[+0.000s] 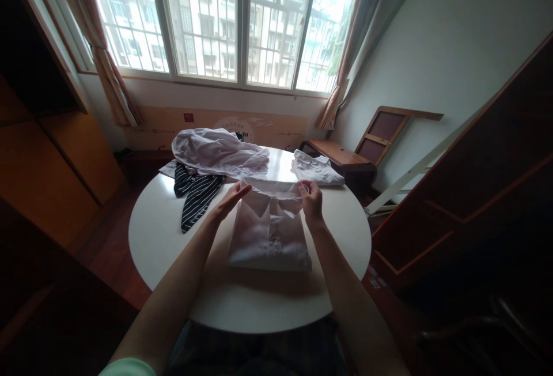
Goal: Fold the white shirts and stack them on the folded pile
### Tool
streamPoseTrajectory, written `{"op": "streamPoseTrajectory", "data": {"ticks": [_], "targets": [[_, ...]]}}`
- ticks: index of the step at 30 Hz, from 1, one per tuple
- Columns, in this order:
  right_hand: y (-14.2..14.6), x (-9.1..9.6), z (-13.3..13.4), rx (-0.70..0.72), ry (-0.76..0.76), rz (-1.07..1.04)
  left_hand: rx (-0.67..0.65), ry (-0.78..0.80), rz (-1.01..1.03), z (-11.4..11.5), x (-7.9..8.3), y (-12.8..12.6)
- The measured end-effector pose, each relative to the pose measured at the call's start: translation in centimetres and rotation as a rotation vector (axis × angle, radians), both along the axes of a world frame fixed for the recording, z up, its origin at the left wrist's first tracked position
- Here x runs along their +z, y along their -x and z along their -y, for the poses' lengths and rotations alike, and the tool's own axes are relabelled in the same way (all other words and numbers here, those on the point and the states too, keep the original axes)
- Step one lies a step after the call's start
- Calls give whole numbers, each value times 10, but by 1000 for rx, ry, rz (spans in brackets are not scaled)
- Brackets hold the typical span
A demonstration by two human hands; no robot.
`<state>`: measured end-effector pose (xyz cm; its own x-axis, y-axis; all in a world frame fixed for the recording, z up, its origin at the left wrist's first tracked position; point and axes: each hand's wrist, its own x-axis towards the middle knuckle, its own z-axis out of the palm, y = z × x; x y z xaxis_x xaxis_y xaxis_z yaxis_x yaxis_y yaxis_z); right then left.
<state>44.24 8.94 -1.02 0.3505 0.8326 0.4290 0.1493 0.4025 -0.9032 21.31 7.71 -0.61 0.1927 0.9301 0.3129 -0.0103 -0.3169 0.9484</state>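
A folded white shirt [268, 232] lies near the middle of the round white table [164, 238], collar end toward the window and its lower hem toward the table's near edge, where the person sits. Both hands are at the collar end. The left hand [231, 200] lies flat and open, fingers [240, 193] stretched out together, resting along the shirt's left shoulder with the tips touching the collar's left corner; it grips nothing. The right hand [311, 200] is at the collar's right corner, its fingers [306, 187] curled in and pinching the edge of the collar cloth between thumb and fingertips. The rest of the shirt spreads out below and between the two wrists.

Toward the table's far left edge sits a heap of crumpled white clothing [218, 151], with a dark striped garment [195, 194] trailing out from under it, just beside the left hand but not touching it. At the far right edge lies another small folded white piece [316, 170], close behind the right hand. Beyond the table stands a low wooden bench [339, 154] under the window.
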Motion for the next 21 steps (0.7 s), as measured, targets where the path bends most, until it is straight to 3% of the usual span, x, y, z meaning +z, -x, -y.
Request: {"op": "streamPoseTrajectory", "data": {"ticks": [7,11,17,21], "targets": [[-14,-1,-7,131,216,-289,-136,8,-34,9,3,0],[-32,-5,-4,113,258,-184,-186,93,-74,9,0,6],[-45,-1,10,521,352,123,-30,129,-99,5,-6,10],[-34,5,9,570,255,23,71,43,5,-5,-8,5]]}}
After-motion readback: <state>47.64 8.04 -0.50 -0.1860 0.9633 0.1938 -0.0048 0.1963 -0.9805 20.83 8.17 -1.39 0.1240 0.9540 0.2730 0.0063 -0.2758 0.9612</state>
